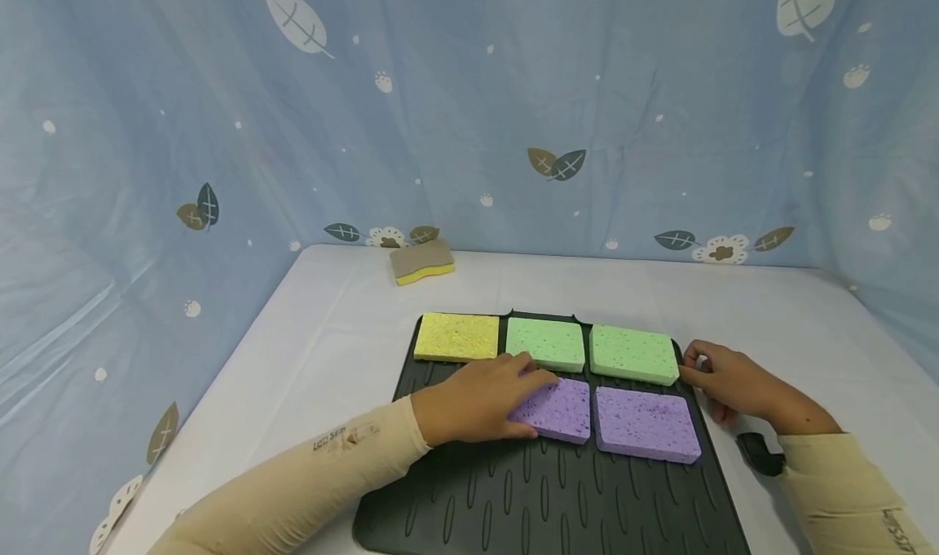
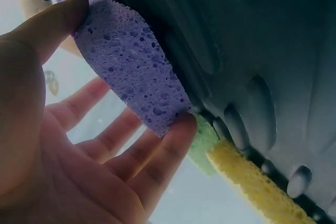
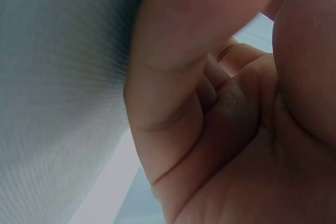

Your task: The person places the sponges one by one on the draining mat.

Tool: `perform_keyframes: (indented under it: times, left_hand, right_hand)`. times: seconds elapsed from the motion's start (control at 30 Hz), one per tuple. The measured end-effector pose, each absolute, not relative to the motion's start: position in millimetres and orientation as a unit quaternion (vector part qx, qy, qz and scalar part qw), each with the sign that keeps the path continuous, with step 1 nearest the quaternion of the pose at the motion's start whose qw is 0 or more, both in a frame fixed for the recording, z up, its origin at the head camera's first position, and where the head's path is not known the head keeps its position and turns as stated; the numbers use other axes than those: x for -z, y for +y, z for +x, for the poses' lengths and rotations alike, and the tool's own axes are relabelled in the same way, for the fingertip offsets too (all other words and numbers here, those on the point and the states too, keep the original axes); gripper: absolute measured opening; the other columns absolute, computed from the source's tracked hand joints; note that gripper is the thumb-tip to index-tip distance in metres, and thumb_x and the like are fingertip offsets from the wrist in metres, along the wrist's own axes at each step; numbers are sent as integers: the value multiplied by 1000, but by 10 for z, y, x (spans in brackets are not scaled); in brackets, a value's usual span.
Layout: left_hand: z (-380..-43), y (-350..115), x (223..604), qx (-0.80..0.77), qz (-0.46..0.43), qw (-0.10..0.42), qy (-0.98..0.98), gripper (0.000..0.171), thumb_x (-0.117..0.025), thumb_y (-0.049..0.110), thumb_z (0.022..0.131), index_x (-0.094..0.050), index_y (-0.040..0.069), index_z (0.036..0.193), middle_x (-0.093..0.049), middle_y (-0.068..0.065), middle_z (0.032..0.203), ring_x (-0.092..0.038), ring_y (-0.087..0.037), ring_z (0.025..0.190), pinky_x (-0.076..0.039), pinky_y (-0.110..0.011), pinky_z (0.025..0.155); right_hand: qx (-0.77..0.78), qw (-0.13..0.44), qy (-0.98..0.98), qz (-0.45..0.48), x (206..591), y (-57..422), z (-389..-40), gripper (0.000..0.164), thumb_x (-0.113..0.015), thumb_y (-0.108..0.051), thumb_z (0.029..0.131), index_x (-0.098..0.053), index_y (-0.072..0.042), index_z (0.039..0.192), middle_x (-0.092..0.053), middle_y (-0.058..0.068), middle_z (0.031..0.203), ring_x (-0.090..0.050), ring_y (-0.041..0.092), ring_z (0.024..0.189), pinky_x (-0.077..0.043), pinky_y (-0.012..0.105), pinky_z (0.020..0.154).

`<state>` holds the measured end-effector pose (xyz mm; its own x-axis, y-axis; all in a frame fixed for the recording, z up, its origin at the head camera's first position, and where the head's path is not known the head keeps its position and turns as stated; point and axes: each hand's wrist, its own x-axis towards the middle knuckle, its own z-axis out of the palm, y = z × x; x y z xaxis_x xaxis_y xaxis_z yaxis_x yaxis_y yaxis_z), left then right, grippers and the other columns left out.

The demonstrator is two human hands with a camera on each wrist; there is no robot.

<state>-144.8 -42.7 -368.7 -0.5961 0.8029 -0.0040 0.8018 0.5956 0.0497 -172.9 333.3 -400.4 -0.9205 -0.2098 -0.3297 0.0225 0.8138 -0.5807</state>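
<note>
My left hand (image 1: 480, 396) spans the left purple sponge (image 1: 561, 412), which lies on a black ribbed mat (image 1: 513, 506). In the left wrist view the thumb presses one end of this sponge (image 2: 131, 61) and a fingertip the other. Beside it, to the right, lies a second purple sponge (image 1: 645, 425). My right hand (image 1: 734, 380) is at the mat's right edge, next to the right green sponge (image 1: 634, 354), its fingers loosely curled. Nothing shows between those fingers in the right wrist view; whether the thumb touches the mat or sponge is unclear.
Behind the purple sponges, a yellow sponge (image 1: 456, 336) and another green sponge (image 1: 545, 343) lie along the mat's far side. A grey-and-yellow scrub sponge (image 1: 423, 262) sits farther back on the white table (image 1: 345, 310). Blue patterned cloth (image 1: 469, 115) hangs behind.
</note>
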Motion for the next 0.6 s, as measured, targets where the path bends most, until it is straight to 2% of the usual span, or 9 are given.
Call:
perform_keyframes:
  times: [0.2, 0.6]
  left_hand:
    - [-1438, -420, 3703, -12, 450, 17, 893, 69, -70, 55, 88, -47, 25, 146, -57, 0, 125, -60, -10, 101, -54, -26, 82]
    - [-1435, -405, 3714, -7, 439, 26, 898, 67, -69, 55, 89, -47, 26, 146, -57, -1, 128, -60, -11, 107, -53, -28, 87]
  right_hand:
    - [298, 194, 933, -51, 3999, 3327, -1727, 22, -55, -25, 102, -48, -5, 106, -55, 6, 67, -58, 20, 50, -51, 35, 45]
    - [303, 196, 931, -52, 3980, 3324, -1728, 22, -55, -24, 102, -48, -4, 107, -55, 6, 66, -58, 20, 50, -51, 35, 45]
